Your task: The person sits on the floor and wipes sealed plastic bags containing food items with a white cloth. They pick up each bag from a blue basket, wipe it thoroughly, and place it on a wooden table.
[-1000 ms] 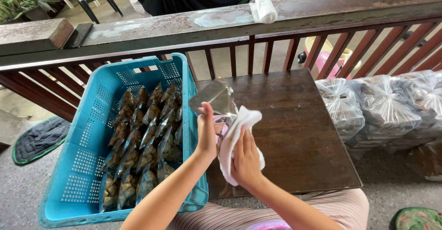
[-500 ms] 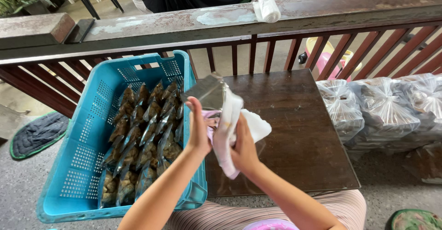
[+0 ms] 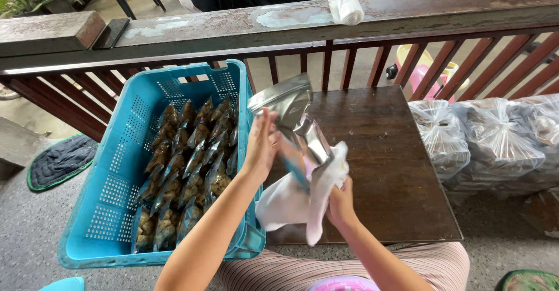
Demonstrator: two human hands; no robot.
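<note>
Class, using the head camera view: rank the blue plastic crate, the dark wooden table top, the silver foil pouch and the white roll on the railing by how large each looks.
1. Blue plastic crate and dark wooden table top: look alike, left unranked.
2. Silver foil pouch, held nearer the camera.
3. White roll on the railing, farthest away, so its smallness is unsure.

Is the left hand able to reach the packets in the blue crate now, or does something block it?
Probably yes. The left hand is beside the blue crate, whose top is open, and the packets lie uncovered. But it is pressed against the silver pouch, so it must release that first.
</note>
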